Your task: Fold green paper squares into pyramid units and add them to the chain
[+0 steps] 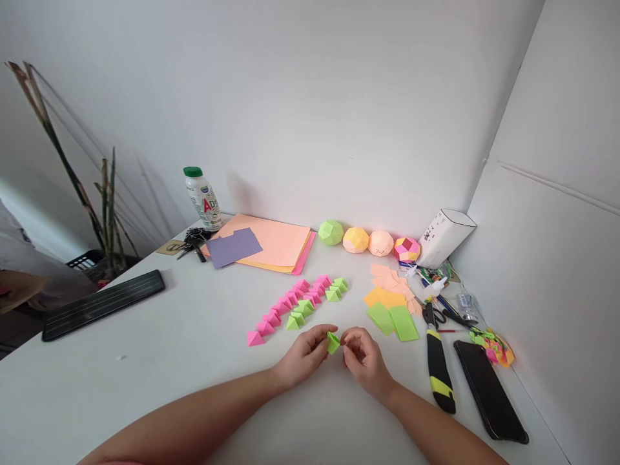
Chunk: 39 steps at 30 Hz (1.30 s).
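Observation:
My left hand (301,356) pinches a small folded green paper piece (333,343) between thumb and fingers. Just right of that piece is my right hand (367,361), its fingers curled in close to the paper's edge. Whether anything sits between those fingertips is hidden. Beyond my hands lie rows of pink folded paper pyramids (274,317) and shorter rows of green folded paper pyramids (300,312). To the right are flat green paper slips (403,323), yellow-orange slips (382,296) and peach slips (385,276).
Several faceted paper balls (356,240) line the wall. Coloured sheets (276,232) and a bottle (203,199) stand back left. At right lie a utility knife (439,368), a black phone (491,391), scissors (436,315) and crumpled paper scraps (496,349). A paper cutter (104,303) lies left.

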Motion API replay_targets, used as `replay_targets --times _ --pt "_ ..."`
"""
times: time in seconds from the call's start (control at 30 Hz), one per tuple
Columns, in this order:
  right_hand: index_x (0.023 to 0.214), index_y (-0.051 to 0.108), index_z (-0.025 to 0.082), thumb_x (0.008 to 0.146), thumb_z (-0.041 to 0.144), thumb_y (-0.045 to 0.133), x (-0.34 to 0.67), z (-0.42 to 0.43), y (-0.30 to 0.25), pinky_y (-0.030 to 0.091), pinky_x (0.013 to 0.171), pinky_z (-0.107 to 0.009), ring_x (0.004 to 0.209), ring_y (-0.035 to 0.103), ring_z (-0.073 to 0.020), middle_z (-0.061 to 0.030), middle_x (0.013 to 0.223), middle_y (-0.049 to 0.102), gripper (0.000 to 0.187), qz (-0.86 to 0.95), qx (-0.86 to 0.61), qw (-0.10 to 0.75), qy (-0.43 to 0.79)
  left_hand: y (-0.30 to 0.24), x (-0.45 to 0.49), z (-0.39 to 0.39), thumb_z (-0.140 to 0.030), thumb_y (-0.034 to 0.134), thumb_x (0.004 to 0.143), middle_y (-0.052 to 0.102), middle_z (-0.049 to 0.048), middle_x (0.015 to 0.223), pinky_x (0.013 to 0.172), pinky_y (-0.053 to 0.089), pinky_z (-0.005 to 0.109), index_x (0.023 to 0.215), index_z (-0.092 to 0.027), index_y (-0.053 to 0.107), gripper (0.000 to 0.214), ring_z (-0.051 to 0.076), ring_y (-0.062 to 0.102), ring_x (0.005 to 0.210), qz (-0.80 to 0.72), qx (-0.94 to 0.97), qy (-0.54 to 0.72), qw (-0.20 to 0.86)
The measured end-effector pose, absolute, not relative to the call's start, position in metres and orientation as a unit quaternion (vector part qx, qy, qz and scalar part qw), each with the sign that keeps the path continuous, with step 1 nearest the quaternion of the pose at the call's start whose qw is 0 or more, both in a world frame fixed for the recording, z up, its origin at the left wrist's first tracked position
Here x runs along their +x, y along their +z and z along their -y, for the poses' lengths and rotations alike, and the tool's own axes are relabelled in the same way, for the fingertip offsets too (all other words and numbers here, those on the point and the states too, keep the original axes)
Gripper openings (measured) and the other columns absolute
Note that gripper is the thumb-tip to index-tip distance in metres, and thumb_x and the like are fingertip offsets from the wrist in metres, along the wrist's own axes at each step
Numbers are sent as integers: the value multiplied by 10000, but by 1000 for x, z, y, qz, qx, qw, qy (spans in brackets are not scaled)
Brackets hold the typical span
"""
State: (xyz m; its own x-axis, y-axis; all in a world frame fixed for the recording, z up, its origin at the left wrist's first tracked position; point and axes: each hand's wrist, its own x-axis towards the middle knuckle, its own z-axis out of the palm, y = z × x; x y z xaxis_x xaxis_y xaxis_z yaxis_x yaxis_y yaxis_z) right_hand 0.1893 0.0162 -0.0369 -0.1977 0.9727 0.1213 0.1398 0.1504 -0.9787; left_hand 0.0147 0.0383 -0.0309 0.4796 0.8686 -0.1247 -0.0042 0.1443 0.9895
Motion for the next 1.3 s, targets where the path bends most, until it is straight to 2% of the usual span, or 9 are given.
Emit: replay_targets --times 0.17,0.23,0.33,0.5,0.8,1.0,1.1,1.2,1.3 --pt "913 536 196 796 227 572 191 -18 -34 395 515 -225 548 471 -108 25 661 514 127 644 -459 382 478 -24 15 -38 -478 495 803 389 -66 591 466 279 219 1068 -157 515 417 84 350 496 -381 547 326 670" --pt "851 570 187 802 270 586 191 -20 -32 402 535 -236 576 477 -115 7 695 533 98 647 -463 371 479 -23 14 -38 -496 502 795 384 -66 581 468 273 221 1054 -158 521 425 85 342 495 -377 551 323 671" --pt "741 578 179 816 340 586 191 -22 -31 395 539 -247 588 468 -123 -7 709 529 178 651 -461 370 476 -25 13 -39 -515 505 790 372 -64 571 470 268 223 1041 -158 536 437 91 339 500 -371 558 315 672" --pt "720 565 180 823 383 573 190 -22 -30 373 517 -245 564 448 -124 2 663 500 228 645 -467 379 472 -26 12 -40 -518 492 811 387 -48 588 478 275 225 1051 -157 558 439 102 348 525 -354 574 311 670" --pt "682 540 172 836 393 538 187 -20 -27 361 515 -242 545 443 -120 7 620 522 269 637 -484 372 470 -27 10 -38 -363 460 871 510 -7 703 565 388 245 1155 -179 526 346 124 456 624 -316 636 309 632" --pt "662 537 171 854 402 502 189 -20 -21 357 511 -240 543 447 -118 3 634 541 302 629 -475 356 502 -27 13 -37 -294 463 865 549 2 727 633 434 268 1102 -171 528 274 139 513 683 -319 633 313 632" --pt "717 562 168 865 343 477 189 -19 -21 370 531 -243 572 468 -126 -7 662 566 244 635 -464 354 506 -30 13 -38 -307 459 869 555 3 742 633 440 269 1125 -177 510 291 139 523 686 -316 627 320 636" --pt "761 553 179 804 267 543 188 -18 -24 374 520 -235 580 474 -126 -10 705 596 99 637 -462 360 501 -36 13 -38 -333 476 859 505 -28 671 648 456 283 1150 -189 494 324 140 530 665 -322 631 331 624" --pt "701 551 183 758 189 544 187 -18 -26 356 496 -229 548 449 -117 3 660 568 57 652 -481 355 466 -40 14 -38 -320 474 857 499 -36 652 655 460 283 1165 -197 485 332 140 540 661 -318 664 327 593"
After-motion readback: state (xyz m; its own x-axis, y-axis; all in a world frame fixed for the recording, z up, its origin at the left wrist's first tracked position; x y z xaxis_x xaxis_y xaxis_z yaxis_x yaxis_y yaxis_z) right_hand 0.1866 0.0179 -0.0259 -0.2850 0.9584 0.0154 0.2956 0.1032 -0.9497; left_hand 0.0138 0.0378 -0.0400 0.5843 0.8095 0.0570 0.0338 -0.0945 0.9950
